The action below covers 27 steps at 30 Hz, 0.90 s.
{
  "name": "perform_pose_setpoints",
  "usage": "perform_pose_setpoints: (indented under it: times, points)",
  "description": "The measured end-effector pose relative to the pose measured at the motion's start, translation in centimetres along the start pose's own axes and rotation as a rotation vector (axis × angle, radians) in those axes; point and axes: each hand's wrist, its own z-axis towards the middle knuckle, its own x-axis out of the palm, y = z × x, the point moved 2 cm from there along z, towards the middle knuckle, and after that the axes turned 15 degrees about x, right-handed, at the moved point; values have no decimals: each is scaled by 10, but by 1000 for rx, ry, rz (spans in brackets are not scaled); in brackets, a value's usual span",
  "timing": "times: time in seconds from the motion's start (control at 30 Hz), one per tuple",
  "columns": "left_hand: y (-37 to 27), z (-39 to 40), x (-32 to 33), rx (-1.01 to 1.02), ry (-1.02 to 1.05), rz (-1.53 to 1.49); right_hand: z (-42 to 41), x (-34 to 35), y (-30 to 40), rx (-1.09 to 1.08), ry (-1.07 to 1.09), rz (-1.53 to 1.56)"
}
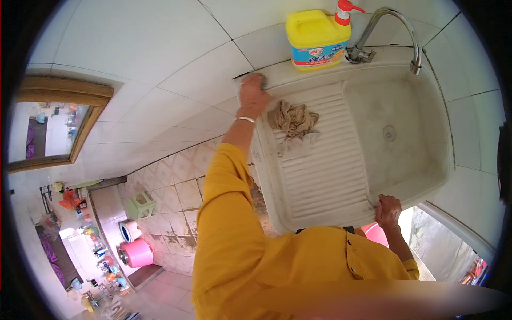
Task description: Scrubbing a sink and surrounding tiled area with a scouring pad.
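Observation:
My left hand (253, 95) presses down at the far left corner of a pale laundry sink (324, 176) with a ribbed washboard. Under its fingers shows the edge of a small dark scouring pad (263, 82), mostly hidden by the hand. At the front rim, below the basin, my right hand (388, 210) grips the sink's edge. A crumpled, wet brown cloth (294, 119) lies on the upper left of the washboard, close to my left hand. Greyish suds or water spread just below the cloth. The basin's drain (389, 133) is uncovered.
A yellow detergent jug (318, 40) with a red pump stands on the back ledge beside a curved chrome faucet (394, 16). Tiled walls border the sink. To the left are a wood-framed mirror (92, 96), a green plastic stool (140, 206) and a pink bucket (138, 253).

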Motion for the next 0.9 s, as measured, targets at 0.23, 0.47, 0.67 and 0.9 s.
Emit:
perform_pose_setpoints:
  times: [0.23, 0.47, 0.67, 0.9]
  points:
    - [-5, 14, 5, -192, 2, 116, 4, -2, 9, 22, 15, -37]
    - [30, -4, 5, 11, -33, 22, 5, 1, -1, 59, 8, -24]
    - [14, 8, 9, -76, -76, 187, 7, -6, 14, 31, 16, -35]
    - [-6, 14, 6, 65, 44, -105, -1, 2, 0, 77, -16, 40]
